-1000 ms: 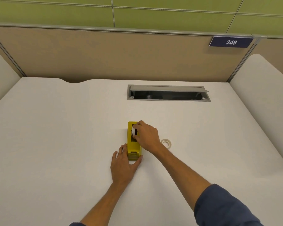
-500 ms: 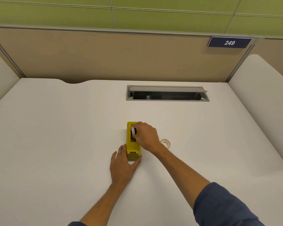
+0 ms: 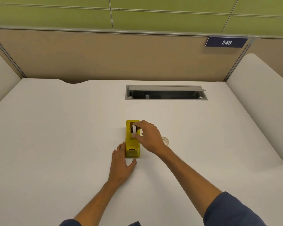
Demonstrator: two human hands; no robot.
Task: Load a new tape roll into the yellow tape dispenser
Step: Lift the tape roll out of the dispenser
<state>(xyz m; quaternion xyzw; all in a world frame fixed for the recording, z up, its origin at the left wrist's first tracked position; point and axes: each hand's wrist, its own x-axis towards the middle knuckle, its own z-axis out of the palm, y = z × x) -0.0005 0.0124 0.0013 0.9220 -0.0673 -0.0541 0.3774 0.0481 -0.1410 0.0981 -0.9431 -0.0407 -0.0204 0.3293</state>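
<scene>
Over the far end of the yellow tape dispenser [image 3: 132, 139], the right hand [image 3: 148, 137] pinches a white tape roll [image 3: 134, 131] on edge between thumb and fingertips, with the roll partly down in the dispenser's open well. A dark hub shows at the roll's centre, but whether its axle ends sit in the side slots cannot be told from this angle. The left hand [image 3: 121, 162] lies open and flat on the bench [image 3: 55, 136], fingers against the dispenser's left side near its cutter end and the thumb just past that end, holding nothing.

To the right of the dispenser, partly hidden behind the right wrist, a second tape ring [image 3: 165, 140] lies flat on the bench; it looks thin, perhaps a spent core, though that is a guess.

Risks from here, as I judge them:
1. The hub could settle crooked, 1 end in its slot and the other riding on the wall, so the roll jams or pops out on the first pull.
2. The left hand only rests alongside, so a firm downward push may skid the dispenser away from it.
3. Winding direction cannot be read; set backwards, the tape would feed sticky side up toward the cutter.
4. A stuck-down free end would be hard to find once the roll is seated.
</scene>
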